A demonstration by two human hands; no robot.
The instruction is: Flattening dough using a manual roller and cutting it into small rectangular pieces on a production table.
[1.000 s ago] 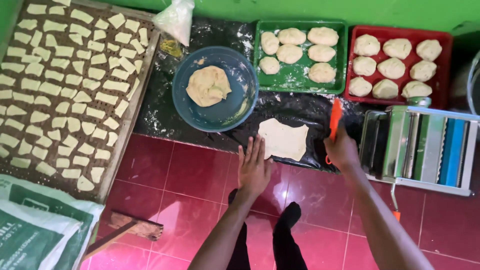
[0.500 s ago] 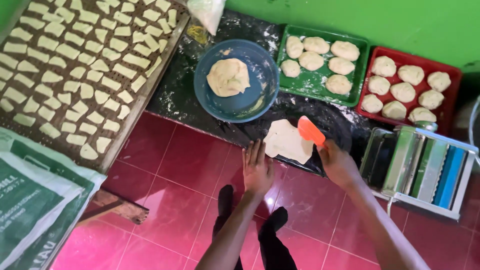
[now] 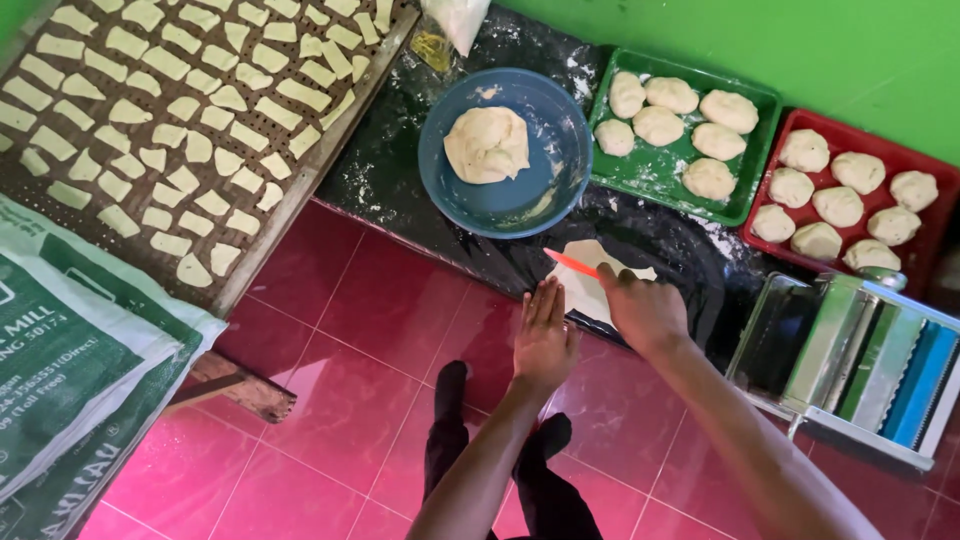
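A flat pale dough sheet (image 3: 598,278) lies on the black floured plastic sheet (image 3: 400,170) at the edge of the pink tiled floor. My right hand (image 3: 645,310) rests on the dough and holds a thin orange cutter (image 3: 571,263), its blade pointing left across the sheet. My left hand (image 3: 545,335) lies flat with its fingers together, just left of the dough's near edge. Beyond the hands stands a blue bowl (image 3: 445,200) with a lump of dough (image 3: 487,145) in it.
A green tray (image 3: 755,105) and a red tray (image 3: 925,165) of dough balls stand at the back right. A metal dough roller machine (image 3: 860,355) is at the right. A mesh rack (image 3: 245,275) with several cut strips lies left, a printed sack (image 3: 70,370) below it.
The view has tilted and moved closer. My right hand has lowered the orange cutter from upright to flat on the dough sheet. My left hand stays flat beside the dough.
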